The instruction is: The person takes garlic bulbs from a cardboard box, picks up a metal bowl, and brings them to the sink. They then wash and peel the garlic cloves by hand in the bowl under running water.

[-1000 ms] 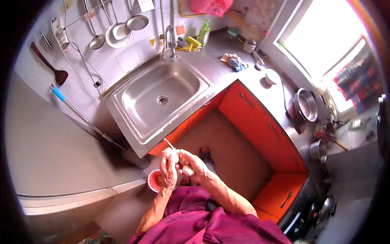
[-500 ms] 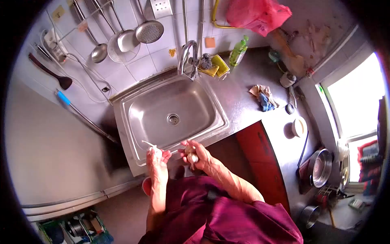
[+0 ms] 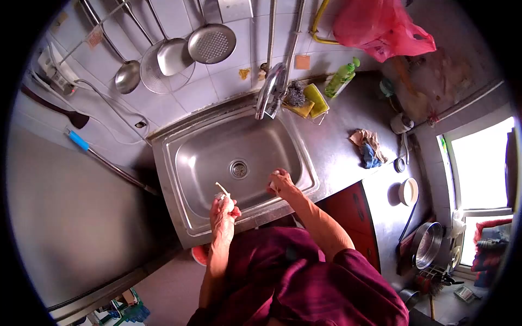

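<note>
My left hand [image 3: 222, 217] is closed around a white garlic bulb [image 3: 225, 203], whose thin pale stalk points up and to the left. It is at the front edge of the steel sink [image 3: 212, 144]. Over the right front part of the basin, my right hand [image 3: 281, 182] has its fingers curled round garlic [image 3: 272, 186]. Only a small pale part of that garlic shows; the fingers hide the rest. The drain [image 3: 238, 169] lies between and beyond the two hands, and the curved tap [image 3: 270, 89] stands at the back rim.
Sponges [image 3: 316, 101], a steel scourer [image 3: 295, 95] and a green bottle [image 3: 342, 77] stand behind the sink. A crumpled cloth [image 3: 371, 152] and a pale bowl [image 3: 408, 192] are on the counter at right. Ladles and a skimmer [image 3: 212, 43] hang on the tiled wall.
My right hand has moved forward and right, from the sink's front edge to over the basin, with its garlic. My left hand keeps its bulb. The view has shifted slightly.
</note>
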